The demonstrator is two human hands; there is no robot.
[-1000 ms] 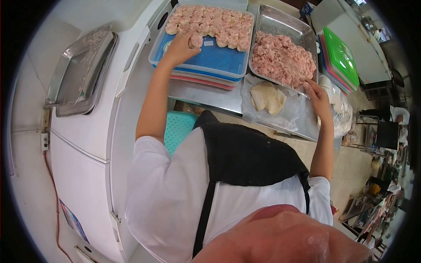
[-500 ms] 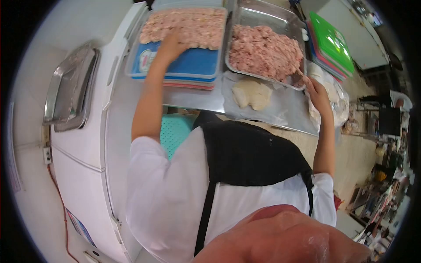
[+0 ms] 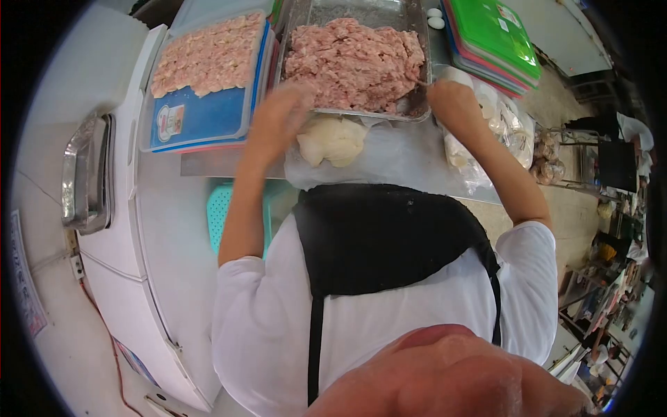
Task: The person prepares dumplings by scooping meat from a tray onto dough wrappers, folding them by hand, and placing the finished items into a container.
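Note:
My left hand point(image 3: 281, 115), smeared by motion, is at the near left corner of the metal tray point(image 3: 319, 8), overlapping the edge of the ground meat point(image 3: 354, 62). Close to it, a pile of pale round wrappers point(image 3: 332, 141) lies on a plastic sheet. My right hand point(image 3: 455, 103) is closed around a thin spatula-like tool point(image 3: 421, 83) at the tray's right side, its tip toward the meat. On the left, rows of small filled dumplings point(image 3: 208, 55) cover the far part of a blue plastic sheet or lid point(image 3: 205, 118) in a clear shallow container.
Stacked lids, a green one point(image 3: 497, 42) on top, stand at the back right by two white eggs point(image 3: 435, 22). Bagged white packs point(image 3: 493, 132) lie beside my right forearm. A turquoise perforated basket point(image 3: 219, 212) is below the table's edge, and a white freezer point(image 3: 111, 257) stands left.
My left hand has left the dumplings and moved right to the meat tray's corner. The right hand still holds the tool. The view has shifted, so the containers appear further left.

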